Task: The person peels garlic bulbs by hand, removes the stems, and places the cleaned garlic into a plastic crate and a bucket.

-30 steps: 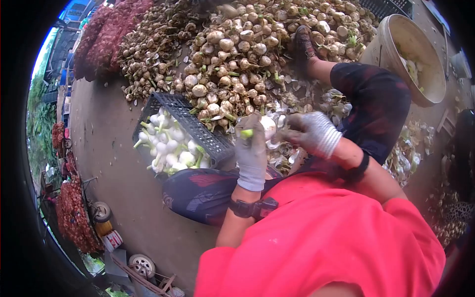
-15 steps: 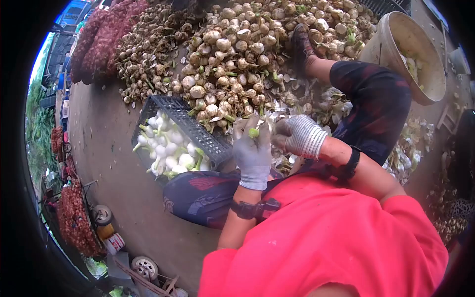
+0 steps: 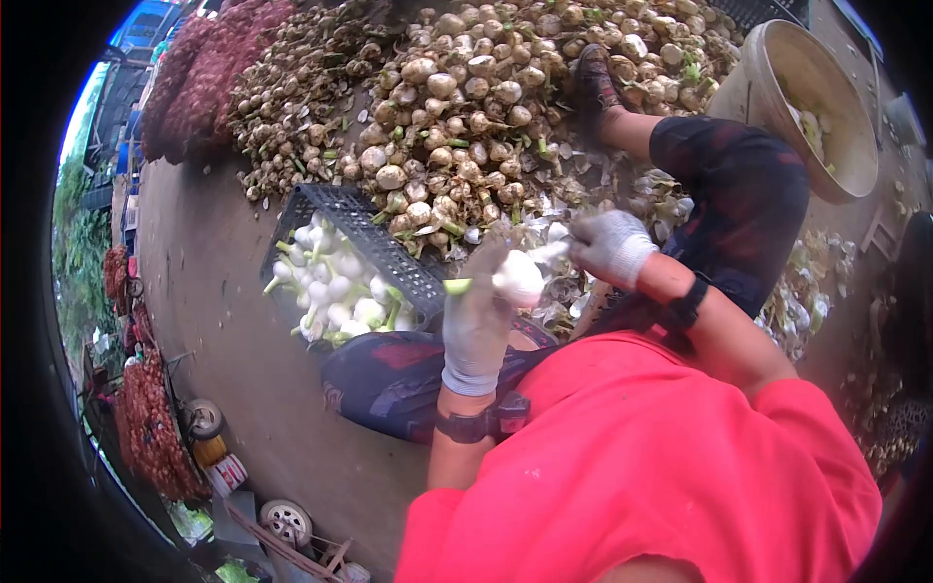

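Head view: the left hand (image 3: 476,325) is closed around a white peeled garlic bulb (image 3: 518,278), green stem stub pointing to 9 o'clock. The right hand (image 3: 610,245), at 2 o'clock from the bulb, pinches a strip of loose skin (fingers closed). The black crate (image 3: 374,243) at 9 o'clock holds a modest batch of cleaned bulbs; the unpeeled heap (image 3: 466,97) at 12 o'clock looks far larger, so most work seems left.

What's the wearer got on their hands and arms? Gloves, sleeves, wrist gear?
Both hands wear light grey knit gloves: left hand, right hand, with ribbed cuffs. The left wrist carries a dark watch on a strap; the right wrist has a black band. Forearms are bare below the short sleeves of a red-pink shirt.
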`<state>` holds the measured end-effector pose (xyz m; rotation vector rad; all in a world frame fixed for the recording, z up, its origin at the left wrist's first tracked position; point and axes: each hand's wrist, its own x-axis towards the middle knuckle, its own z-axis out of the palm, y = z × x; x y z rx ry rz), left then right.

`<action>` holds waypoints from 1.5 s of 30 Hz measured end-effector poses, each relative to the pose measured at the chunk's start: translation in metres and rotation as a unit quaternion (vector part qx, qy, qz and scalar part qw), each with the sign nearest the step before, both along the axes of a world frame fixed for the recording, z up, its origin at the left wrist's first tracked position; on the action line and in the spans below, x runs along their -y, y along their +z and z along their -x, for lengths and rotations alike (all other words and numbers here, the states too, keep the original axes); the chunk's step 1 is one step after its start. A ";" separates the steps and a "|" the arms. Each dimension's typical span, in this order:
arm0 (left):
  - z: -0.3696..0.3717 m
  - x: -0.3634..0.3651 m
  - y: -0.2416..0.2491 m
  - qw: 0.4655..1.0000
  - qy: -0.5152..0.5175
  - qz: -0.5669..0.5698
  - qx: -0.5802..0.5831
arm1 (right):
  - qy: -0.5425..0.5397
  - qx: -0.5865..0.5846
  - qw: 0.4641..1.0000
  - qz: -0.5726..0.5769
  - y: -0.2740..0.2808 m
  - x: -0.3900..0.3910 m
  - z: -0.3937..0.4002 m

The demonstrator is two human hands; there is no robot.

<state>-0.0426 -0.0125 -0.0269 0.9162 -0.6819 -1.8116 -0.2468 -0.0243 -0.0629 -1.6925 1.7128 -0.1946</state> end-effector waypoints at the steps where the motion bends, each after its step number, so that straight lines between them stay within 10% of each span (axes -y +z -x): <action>1: -0.005 0.001 -0.004 0.996 0.035 -0.023 -0.085 | 0.037 0.058 0.996 -0.058 0.011 -0.006 0.008; 2: -0.022 -0.001 -0.014 0.998 0.054 -0.024 -0.029 | 0.046 0.249 0.962 -0.098 0.016 -0.019 0.020; 4: -0.033 0.011 -0.012 0.916 0.065 -0.180 -0.352 | 0.195 0.480 0.855 -0.006 0.029 -0.035 0.051; 8: -0.018 0.013 -0.017 0.913 0.138 -0.219 -0.314 | 0.072 0.291 0.951 -0.079 0.064 -0.026 0.051; 10: -0.009 0.009 -0.026 0.908 0.087 -0.244 -0.330 | 0.059 -0.038 0.980 0.186 0.015 -0.020 0.028; 12: 0.005 0.003 -0.022 0.939 0.039 -0.165 -0.300 | -0.050 0.321 0.934 -0.147 0.043 -0.005 -0.002; 16: 0.003 0.000 -0.044 0.917 0.131 -0.253 -0.278 | 0.091 0.247 0.965 0.011 0.007 -0.006 -0.043; 19: 0.000 0.000 -0.051 0.928 0.128 -0.255 -0.241 | -0.062 0.376 0.875 -0.298 0.008 0.005 -0.039; 28: -0.012 0.026 -0.064 0.972 0.147 -0.092 -0.159 | -0.017 0.497 0.789 -0.361 0.025 0.010 -0.040; 29: -0.034 0.033 -0.067 0.963 0.207 -0.128 -0.114 | 0.035 0.545 0.751 -0.370 0.039 0.013 -0.031; 30: -0.046 0.041 -0.057 0.927 0.223 0.084 0.288 | 0.086 0.591 0.708 -0.378 0.042 0.014 -0.022; 31: -0.075 0.057 -0.032 0.943 0.332 -0.014 -0.017 | 0.085 0.591 0.704 -0.384 0.040 0.014 -0.017; 32: -0.092 0.069 0.005 0.948 0.308 0.009 0.084 | 0.067 0.575 0.749 -0.322 0.037 0.014 -0.012; 34: -0.127 0.087 0.026 0.866 0.264 0.083 0.417 | 0.116 0.470 0.875 -0.031 -0.002 0.016 0.002; 36: -0.132 0.106 0.018 0.540 0.243 0.190 0.783 | -0.056 0.409 0.902 -0.131 -0.018 0.019 0.011; 40: -0.078 0.155 -0.079 0.539 -0.027 0.246 0.805 | -0.189 0.334 0.885 -0.265 -0.005 0.034 0.014; 45: -0.022 0.201 -0.209 0.314 -0.344 -0.011 0.885 | -0.070 0.233 0.968 -0.054 -0.027 0.023 0.024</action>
